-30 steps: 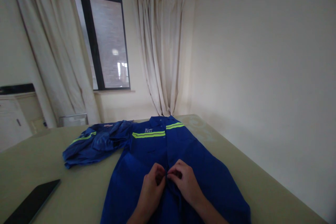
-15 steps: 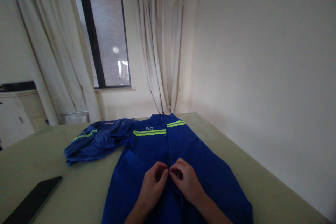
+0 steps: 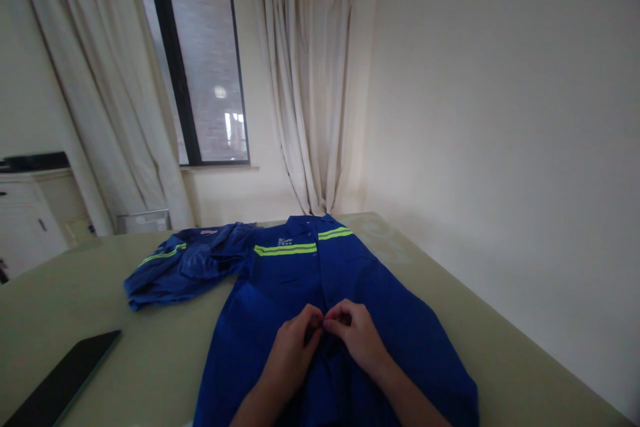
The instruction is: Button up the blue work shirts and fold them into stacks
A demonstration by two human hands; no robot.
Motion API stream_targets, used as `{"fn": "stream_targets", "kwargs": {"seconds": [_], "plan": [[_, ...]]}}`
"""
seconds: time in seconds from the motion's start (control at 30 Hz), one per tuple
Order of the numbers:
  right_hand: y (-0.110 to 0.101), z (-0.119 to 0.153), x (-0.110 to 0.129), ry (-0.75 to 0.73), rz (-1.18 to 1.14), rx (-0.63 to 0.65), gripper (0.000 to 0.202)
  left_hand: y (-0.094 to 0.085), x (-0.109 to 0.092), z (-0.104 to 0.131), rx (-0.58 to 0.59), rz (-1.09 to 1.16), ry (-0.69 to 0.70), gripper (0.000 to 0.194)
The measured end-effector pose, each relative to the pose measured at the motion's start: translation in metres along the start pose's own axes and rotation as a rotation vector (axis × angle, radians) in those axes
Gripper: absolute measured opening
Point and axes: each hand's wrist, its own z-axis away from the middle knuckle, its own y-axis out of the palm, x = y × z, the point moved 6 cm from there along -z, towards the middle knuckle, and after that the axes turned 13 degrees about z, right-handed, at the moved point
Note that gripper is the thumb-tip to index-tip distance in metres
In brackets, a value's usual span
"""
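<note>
A blue jacket (image 3: 280,307) with yellow-green reflective stripes across its chest lies spread on the table, collar at the far end. My left hand (image 3: 296,345) and my right hand (image 3: 357,337) meet over its front opening, below the chest stripes. Both hands pinch the jacket's front edge with thumb and forefinger, fingertips almost touching. The small piece between the fingertips is hidden. Small buttons show higher up the opening, near the stripes.
Another blue garment (image 3: 187,267) with a yellow-green stripe lies crumpled at the far left of the green table (image 3: 150,360). A dark flat object (image 3: 65,377) rests at the near left. A wall (image 3: 500,147) runs along the right; curtains (image 3: 315,80) hang behind.
Both hands have shifted slightly at the front opening; my left fingers have turned and curled closer to the right fingertips. The jacket lies nearly as before.
</note>
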Motion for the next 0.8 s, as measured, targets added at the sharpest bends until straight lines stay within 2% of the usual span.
{"fn": "stream_targets", "kwargs": {"seconds": [0.07,0.13,0.23,0.3,0.4,0.5,0.57,0.6,0.67,0.7,0.73,0.8], "plan": [[0.005,0.000,-0.012,0.119,-0.099,0.071,0.014,0.002,-0.006,0.003,0.008,-0.183,0.043,0.024],[0.008,0.002,-0.019,0.202,-0.167,0.127,0.019,0.004,-0.010,0.006,-0.004,-0.319,0.110,0.023],[0.009,0.000,-0.019,0.223,-0.184,0.186,0.026,0.004,-0.013,0.008,-0.019,-0.398,0.191,0.026],[0.005,-0.005,-0.013,0.178,-0.178,0.179,0.033,0.000,-0.013,0.006,-0.035,-0.370,0.187,0.027],[-0.012,-0.010,0.005,0.032,-0.136,0.051,0.038,-0.008,-0.013,0.001,-0.060,-0.242,0.082,0.031],[-0.032,0.008,0.024,-0.123,0.003,0.012,0.033,-0.015,-0.014,0.008,-0.089,-0.125,-0.042,0.033],[-0.044,0.036,0.026,-0.195,0.141,0.084,0.034,-0.020,-0.015,0.027,-0.075,-0.110,-0.041,0.036],[-0.050,0.054,0.023,-0.222,0.216,0.116,0.042,-0.024,-0.014,0.041,-0.045,-0.135,-0.010,0.042],[-0.064,0.087,0.008,-0.262,0.372,0.133,0.063,-0.032,-0.006,0.073,0.056,-0.263,0.083,0.062],[-0.069,0.101,-0.003,-0.272,0.451,0.135,0.064,-0.036,0.001,0.090,0.137,-0.351,0.122,0.069],[-0.074,0.113,-0.013,-0.288,0.521,0.141,0.056,-0.042,0.012,0.105,0.197,-0.447,0.144,0.065],[-0.081,0.125,-0.031,-0.325,0.640,0.125,0.030,-0.060,0.030,0.127,0.210,-0.600,0.179,0.052]]}}
